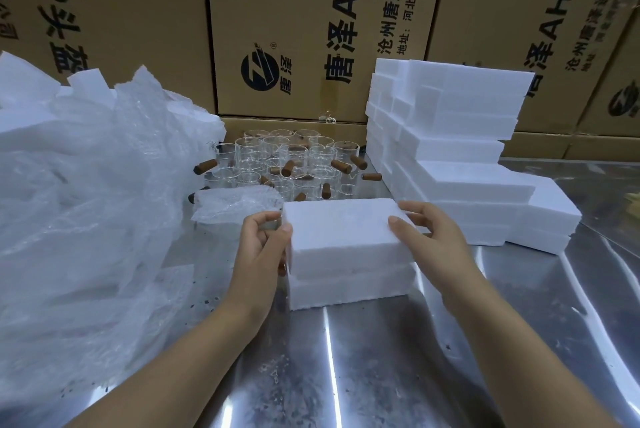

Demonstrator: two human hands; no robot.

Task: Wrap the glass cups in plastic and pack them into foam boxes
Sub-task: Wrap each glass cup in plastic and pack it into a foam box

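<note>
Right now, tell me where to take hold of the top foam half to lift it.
Take the top foam half by its two short ends, above the seam, one hand from each side. It lies flat on the bottom half, likely too wide for one hand. The left hand and right hand are at those ends.

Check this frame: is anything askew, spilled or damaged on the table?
Nothing looks broken. The foam stack on the right is staggered, its blocks jutting unevenly, and dark specks dot the metal table beside the plastic heap.
</note>
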